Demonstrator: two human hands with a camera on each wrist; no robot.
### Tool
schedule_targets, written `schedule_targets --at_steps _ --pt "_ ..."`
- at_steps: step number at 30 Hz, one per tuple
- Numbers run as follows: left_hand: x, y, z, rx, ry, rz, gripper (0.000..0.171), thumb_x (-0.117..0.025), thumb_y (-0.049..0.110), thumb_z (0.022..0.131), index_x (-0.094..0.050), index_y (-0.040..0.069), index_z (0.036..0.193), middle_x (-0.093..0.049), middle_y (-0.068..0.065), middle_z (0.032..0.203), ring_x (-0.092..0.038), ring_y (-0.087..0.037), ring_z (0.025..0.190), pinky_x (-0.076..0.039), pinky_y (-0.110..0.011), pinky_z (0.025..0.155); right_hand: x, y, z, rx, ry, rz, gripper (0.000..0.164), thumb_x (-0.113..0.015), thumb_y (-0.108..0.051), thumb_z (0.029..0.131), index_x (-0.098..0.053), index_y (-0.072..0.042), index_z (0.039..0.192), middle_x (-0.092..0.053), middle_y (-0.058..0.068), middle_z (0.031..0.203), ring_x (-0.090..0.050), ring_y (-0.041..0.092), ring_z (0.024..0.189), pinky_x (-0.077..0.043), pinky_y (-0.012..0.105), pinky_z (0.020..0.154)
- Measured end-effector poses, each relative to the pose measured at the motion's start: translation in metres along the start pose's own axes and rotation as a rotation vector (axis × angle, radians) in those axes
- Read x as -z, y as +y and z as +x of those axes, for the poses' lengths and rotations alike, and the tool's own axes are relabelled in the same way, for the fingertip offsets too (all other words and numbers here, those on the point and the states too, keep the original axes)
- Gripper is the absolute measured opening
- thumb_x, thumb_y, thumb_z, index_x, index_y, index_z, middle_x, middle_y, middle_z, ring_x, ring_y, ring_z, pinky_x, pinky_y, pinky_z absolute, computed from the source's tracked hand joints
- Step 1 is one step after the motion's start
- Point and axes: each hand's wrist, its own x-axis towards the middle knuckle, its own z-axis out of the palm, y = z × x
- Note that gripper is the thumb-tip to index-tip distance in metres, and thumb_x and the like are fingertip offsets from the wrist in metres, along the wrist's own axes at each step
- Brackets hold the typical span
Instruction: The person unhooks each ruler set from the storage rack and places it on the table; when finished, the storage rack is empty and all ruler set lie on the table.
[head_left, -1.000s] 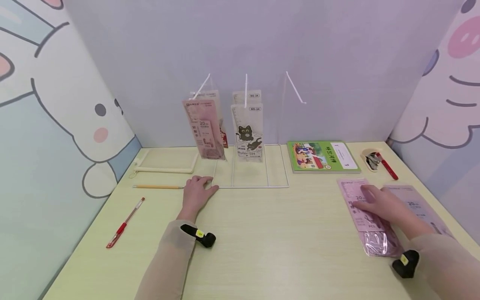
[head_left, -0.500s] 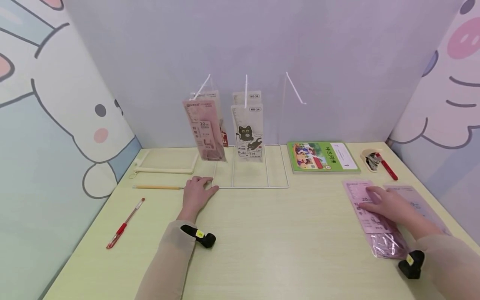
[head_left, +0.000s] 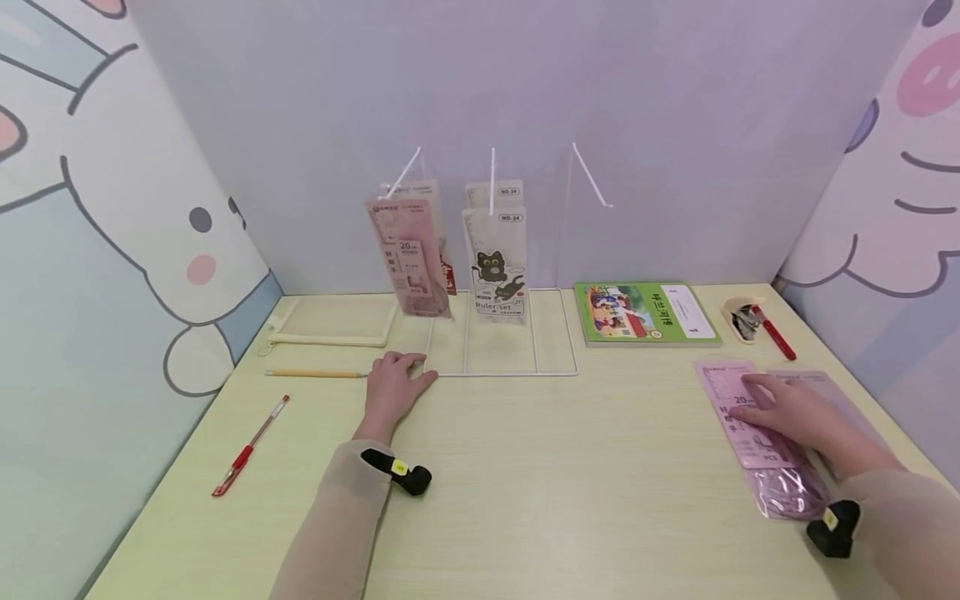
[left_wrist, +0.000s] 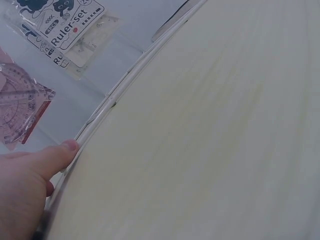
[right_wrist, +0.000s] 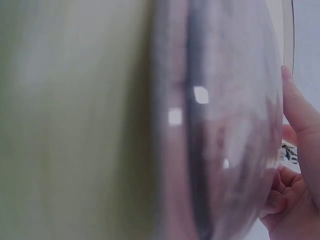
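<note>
My left hand [head_left: 392, 387] holds the front left corner of a white wire display rack [head_left: 517, 374]; in the left wrist view its thumb [left_wrist: 57, 156] lies along the rack's wire. Over at the right, my right hand [head_left: 795, 417] grips a pink ruler set packet [head_left: 753, 450] with a clear plastic lower end. That packet partly overlaps a second, paler ruler set packet [head_left: 825, 383]. In the right wrist view the shiny plastic packet [right_wrist: 235, 115] fills the middle, blurred, with curled fingers [right_wrist: 277, 197] at its far edge.
Another pink ruler set [head_left: 408, 258] and a cat-pattern ruler set [head_left: 497, 267] hang from the rack's hooks, with others behind. A green book [head_left: 648, 313], a red-handled tool [head_left: 772, 332], a mesh pouch [head_left: 333, 323], a pencil [head_left: 317, 374] and a red pen [head_left: 251, 446] lie around.
My right hand has moved a little to the right with the pink ruler set packet, which now covers more of the paler one. The left hand has stayed on the rack.
</note>
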Motion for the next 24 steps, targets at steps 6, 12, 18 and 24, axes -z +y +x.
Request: schedule_targets --at_steps 6,12,18,24 --pt "0.0 -0.001 -0.001 -0.002 -0.002 0.0 0.047 -0.062 0.048 0.085 -0.064 0.016 0.12 -0.054 -0.016 0.117 -0.045 -0.033 0.101 -0.035 -0.046 0.085 0.002 -0.001 -0.002 0.023 0.003 -0.009 0.093 -0.054 -0.065 0.082 -0.031 0.005 0.141 -0.032 0.044 0.13 -0.03 0.061 0.112 -0.028 0.069 0.084" --pt "-0.001 -0.001 0.0 -0.005 0.0 0.001 0.047 -0.063 0.048 0.085 -0.064 0.016 0.12 -0.053 -0.016 0.117 -0.045 -0.034 0.101 -0.036 -0.047 0.086 0.008 -0.002 -0.003 0.022 0.05 -0.097 0.096 -0.052 -0.07 0.08 -0.034 0.003 0.14 -0.048 0.038 0.109 -0.046 0.045 0.09 -0.04 0.054 0.069" --pt "-0.001 0.0 0.0 -0.004 0.001 0.005 0.047 -0.063 0.048 0.085 -0.064 0.016 0.119 -0.053 -0.015 0.116 -0.045 -0.033 0.1 -0.036 -0.046 0.085 0.022 -0.018 0.01 0.013 0.032 -0.044 0.09 -0.046 -0.066 0.086 -0.026 -0.002 0.145 -0.04 0.039 0.115 -0.042 0.051 0.1 -0.037 0.063 0.068" --pt "0.0 0.0 0.0 -0.002 0.002 -0.007 0.047 -0.064 0.048 0.084 -0.065 0.016 0.119 -0.054 -0.015 0.116 -0.045 -0.033 0.1 -0.036 -0.046 0.085 0.024 -0.062 0.037 0.074 0.078 0.049 0.087 -0.053 -0.059 0.087 -0.024 -0.003 0.146 -0.038 0.035 0.117 -0.047 0.045 0.099 -0.043 0.052 0.069"
